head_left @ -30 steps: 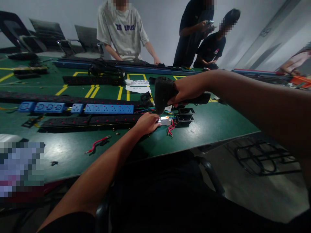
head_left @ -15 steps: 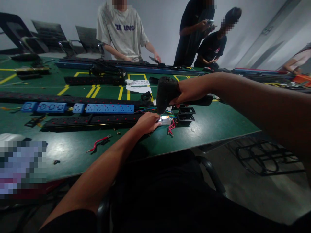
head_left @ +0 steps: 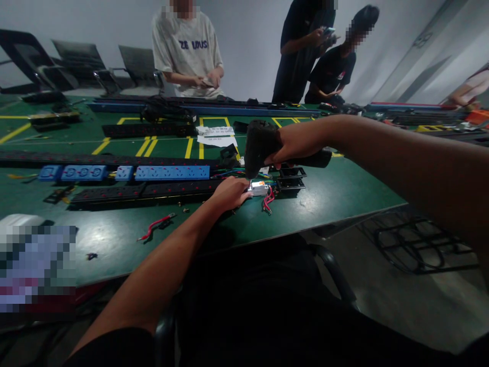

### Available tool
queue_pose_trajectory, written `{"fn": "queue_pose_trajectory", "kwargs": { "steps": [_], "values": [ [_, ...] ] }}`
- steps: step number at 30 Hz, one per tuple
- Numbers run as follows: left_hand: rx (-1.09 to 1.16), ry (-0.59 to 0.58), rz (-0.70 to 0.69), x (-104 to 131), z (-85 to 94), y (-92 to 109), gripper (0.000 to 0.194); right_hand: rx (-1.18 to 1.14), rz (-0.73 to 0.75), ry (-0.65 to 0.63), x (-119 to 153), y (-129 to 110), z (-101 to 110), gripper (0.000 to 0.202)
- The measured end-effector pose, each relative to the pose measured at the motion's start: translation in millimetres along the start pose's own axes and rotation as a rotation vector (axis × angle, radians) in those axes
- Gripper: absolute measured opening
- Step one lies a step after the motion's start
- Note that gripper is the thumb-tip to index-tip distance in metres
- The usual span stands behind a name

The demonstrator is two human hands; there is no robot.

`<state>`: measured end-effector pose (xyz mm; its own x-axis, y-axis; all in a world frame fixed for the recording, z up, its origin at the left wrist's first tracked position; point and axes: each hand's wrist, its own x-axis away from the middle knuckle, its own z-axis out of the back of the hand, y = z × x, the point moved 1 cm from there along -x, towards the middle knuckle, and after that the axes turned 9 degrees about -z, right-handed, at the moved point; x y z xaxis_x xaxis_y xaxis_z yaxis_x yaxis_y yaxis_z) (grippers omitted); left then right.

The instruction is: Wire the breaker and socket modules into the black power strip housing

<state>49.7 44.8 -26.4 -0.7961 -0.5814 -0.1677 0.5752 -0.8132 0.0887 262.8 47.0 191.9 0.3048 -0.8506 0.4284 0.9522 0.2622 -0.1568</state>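
Note:
In the head view my right hand [head_left: 292,143] is closed around the handle of a black cordless power screwdriver [head_left: 259,142]. The tool points down, its tip at the left end of a white circuit breaker [head_left: 260,188], which is brightly lit. My left hand [head_left: 232,192] grips that end of the breaker with fingers and thumb; the exact contact is partly hidden. Short red wires [head_left: 269,201] come off the breaker's right side. Left of it runs a long black socket strip [head_left: 153,192], and just behind lies a row of blue sockets [head_left: 172,172] with coloured wires.
A loose red wire [head_left: 155,227] and several small screws [head_left: 186,210] lie on the green table [head_left: 344,188]. Black end frames [head_left: 292,179] sit right of the breaker. Paper labels [head_left: 216,136] and more strips lie farther back. Several people stand across the table.
My hands, the screwdriver and the breaker hold nearly the same place. Across the table, the person in the light shirt has brought both hands together in front of the body.

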Motion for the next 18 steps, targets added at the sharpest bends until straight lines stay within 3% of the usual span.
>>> {"fn": "queue_pose_trajectory", "kwargs": {
  "steps": [11,18],
  "values": [
    [0.041,0.013,0.037,0,1.3,2,0.023,0.02,0.075,0.095,-5,0,-1,0.054],
    [0.077,0.027,0.031,2,0.5,-1,0.021,-0.101,0.007,0.013,-5,2,-2,0.05]
  ]
}}
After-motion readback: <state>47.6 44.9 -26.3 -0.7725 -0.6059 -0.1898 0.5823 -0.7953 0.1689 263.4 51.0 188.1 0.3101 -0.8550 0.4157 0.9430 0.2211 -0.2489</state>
